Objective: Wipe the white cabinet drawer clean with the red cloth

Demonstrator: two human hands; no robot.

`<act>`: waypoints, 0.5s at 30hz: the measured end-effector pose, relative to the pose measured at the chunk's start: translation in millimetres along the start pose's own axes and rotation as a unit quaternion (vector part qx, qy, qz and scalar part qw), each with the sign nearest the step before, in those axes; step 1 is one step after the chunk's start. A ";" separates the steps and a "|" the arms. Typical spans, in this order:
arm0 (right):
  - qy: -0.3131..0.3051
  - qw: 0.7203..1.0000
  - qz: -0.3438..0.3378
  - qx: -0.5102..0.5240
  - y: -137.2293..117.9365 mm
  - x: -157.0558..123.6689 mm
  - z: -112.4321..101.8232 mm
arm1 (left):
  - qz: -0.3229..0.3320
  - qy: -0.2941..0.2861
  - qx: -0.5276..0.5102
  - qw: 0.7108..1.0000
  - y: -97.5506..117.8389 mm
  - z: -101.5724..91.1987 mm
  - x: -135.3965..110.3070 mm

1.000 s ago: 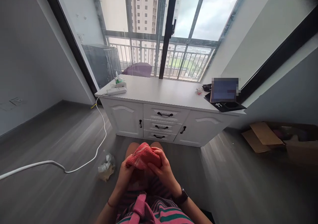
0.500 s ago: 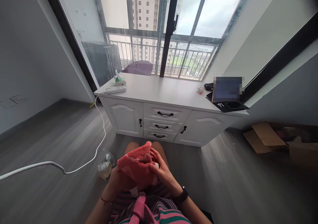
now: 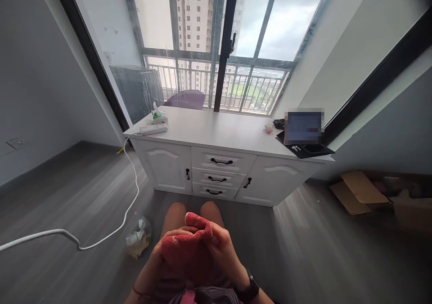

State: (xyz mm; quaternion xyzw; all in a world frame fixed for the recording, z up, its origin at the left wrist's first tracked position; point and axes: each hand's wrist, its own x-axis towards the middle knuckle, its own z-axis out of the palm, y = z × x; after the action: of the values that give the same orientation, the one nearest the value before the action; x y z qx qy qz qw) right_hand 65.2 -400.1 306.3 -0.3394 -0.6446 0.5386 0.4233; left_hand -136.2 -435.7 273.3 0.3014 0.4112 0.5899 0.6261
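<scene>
A fluffy red cloth (image 3: 184, 250), perhaps a small towel, is bunched between my two hands just above my lap. My left hand (image 3: 165, 241) grips its left side, with several fingers tucked along the upper fold. On the other side, my right hand (image 3: 221, 245) pinches the cloth's right edge, thumb and fingers pressed together. A rolled end of the cloth sticks up between the hands. Parts of the fingers are hidden in its folds.
Ahead stands a white cabinet (image 3: 168, 160) bearing a power strip (image 3: 153, 129), a tissue pack (image 3: 159, 116) and a tablet (image 3: 303, 128). A white cable (image 3: 126, 209) crosses the floor at left, near a plastic bag (image 3: 139, 236). Cardboard boxes (image 3: 364, 189) lie at right.
The cloth has gone from a raised, peaked shape to a lower, folded bunch. My left fingers now show along its top, and my right hand has closed nearer its edge. The view tilted slightly up.
</scene>
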 end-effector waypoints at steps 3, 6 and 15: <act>0.098 0.989 -0.048 -0.097 -2.3 -0.8 -5.8 | -0.028 0.007 -0.051 0.998 1.8 6.2 16.0; 0.146 0.979 -0.007 -0.145 -1.7 0.6 -10.5 | -0.023 0.006 -0.116 0.993 -8.6 10.2 27.1; 0.058 0.966 0.141 0.209 24.5 18.6 12.6 | -0.237 0.000 -0.189 0.953 -51.9 37.2 -5.8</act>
State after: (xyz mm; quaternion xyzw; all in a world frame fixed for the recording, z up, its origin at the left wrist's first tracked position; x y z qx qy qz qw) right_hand 45.6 -384.0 284.8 -0.3616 -0.4371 0.6953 0.4413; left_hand -78.2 -443.7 247.3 0.0713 0.3513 0.4913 0.7938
